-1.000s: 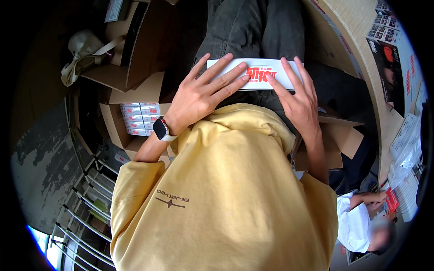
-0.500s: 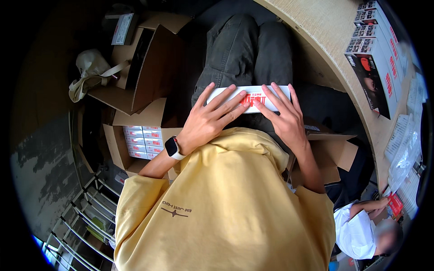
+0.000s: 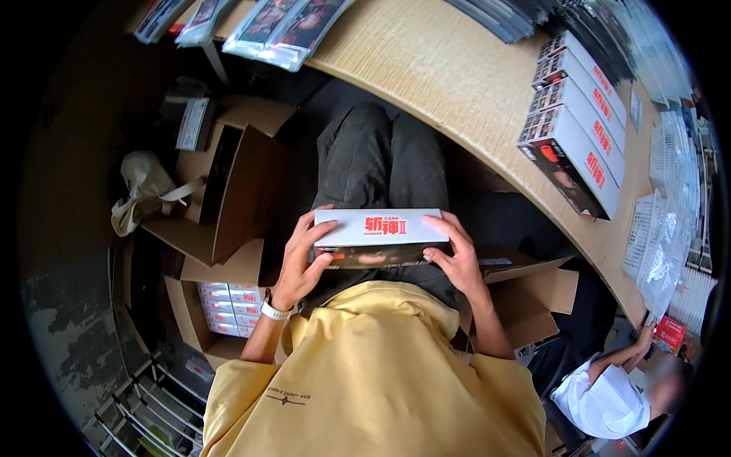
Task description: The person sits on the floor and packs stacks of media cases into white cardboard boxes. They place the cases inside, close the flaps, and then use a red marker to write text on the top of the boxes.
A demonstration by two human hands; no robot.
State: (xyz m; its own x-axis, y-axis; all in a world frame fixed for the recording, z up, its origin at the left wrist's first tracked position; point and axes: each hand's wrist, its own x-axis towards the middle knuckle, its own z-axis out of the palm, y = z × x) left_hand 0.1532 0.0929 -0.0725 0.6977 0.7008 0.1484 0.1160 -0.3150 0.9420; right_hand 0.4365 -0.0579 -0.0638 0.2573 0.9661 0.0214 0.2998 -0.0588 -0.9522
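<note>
A long white box with red lettering on its top and a dark printed front lies across my lap, level. My left hand is closed round its left end, thumb on the front and fingers over the top. My right hand grips the other end in the same way. Below the box is my yellow shirt; beyond it are my dark trousers.
A wooden table curves ahead and right, bearing stacked boxes, bagged items and white baskets. Cartons, one filled with small boxes, stand left; an open carton is right. A person in white works lower right.
My fingers have moved from lying spread on the box top to gripping both ends, and the box's dark front now shows. The view has shifted, showing more of the table.
</note>
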